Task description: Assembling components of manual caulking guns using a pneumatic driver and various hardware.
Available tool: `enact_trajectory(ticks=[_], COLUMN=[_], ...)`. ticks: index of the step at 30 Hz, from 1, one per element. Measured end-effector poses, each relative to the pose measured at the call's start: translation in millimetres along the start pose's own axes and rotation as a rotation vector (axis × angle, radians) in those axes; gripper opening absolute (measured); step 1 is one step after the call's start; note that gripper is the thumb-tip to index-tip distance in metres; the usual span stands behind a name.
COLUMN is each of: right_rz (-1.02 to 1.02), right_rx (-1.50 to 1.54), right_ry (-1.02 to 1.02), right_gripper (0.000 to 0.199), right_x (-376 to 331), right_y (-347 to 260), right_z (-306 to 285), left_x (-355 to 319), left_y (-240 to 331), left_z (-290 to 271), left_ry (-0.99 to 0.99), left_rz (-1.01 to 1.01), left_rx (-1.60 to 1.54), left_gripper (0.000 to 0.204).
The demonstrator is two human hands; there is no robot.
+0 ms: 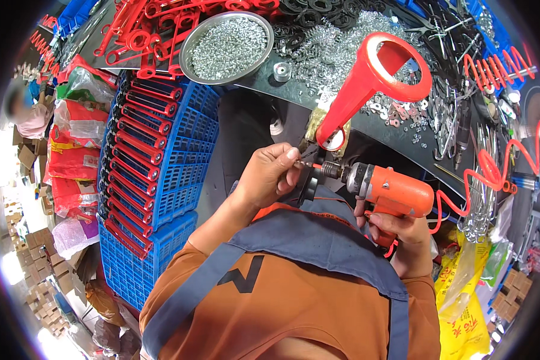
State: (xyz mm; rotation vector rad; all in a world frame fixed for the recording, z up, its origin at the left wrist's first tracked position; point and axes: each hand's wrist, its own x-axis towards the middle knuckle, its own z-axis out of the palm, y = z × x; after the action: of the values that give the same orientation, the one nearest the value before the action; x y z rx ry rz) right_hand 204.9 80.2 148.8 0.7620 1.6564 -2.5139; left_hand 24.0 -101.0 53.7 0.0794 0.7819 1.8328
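Observation:
My right hand is wrapped round the grip of an orange air screwdriver, its nose pointing left. At the tip of its bit, my left hand pinches with thumb and forefinger. What those fingers hold, if anything, is too small to make out. Just beyond the driver, a red ring-headed part rises at a tilt from the table's near edge. Its narrow end, with a round pale face, points toward me beside a yellowish block.
A metal bowl of small shiny parts stands on the dark table, near loose hardware and piled red parts. Blue crates at left hold a row of red parts. A red coiled hose runs at right.

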Motion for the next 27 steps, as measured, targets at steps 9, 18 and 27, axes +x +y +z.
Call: enact_trajectory(ticks=[9,18,27], right_rz=[-0.060,0.130,0.700], right_rx=[-0.151,-0.394,-1.113], right_ry=[0.002,0.118,-0.100], right_gripper=[0.033,0.046,0.035], right_x=[-3.0,19.1,77.7], right_y=[-5.0,-36.0,-110.7], right_z=[-3.0,-13.0,24.7], left_x=[5.4,46.2,67.3], left_y=[-4.1,-23.6,-31.5], left_z=[4.2,-5.4,5.1], left_ry=[0.205,0.238,0.258], left_rz=[0.073,0.863,0.875], left_rx=[0.583,1.436,1.491], left_gripper=[0.048,0.062,0.062])
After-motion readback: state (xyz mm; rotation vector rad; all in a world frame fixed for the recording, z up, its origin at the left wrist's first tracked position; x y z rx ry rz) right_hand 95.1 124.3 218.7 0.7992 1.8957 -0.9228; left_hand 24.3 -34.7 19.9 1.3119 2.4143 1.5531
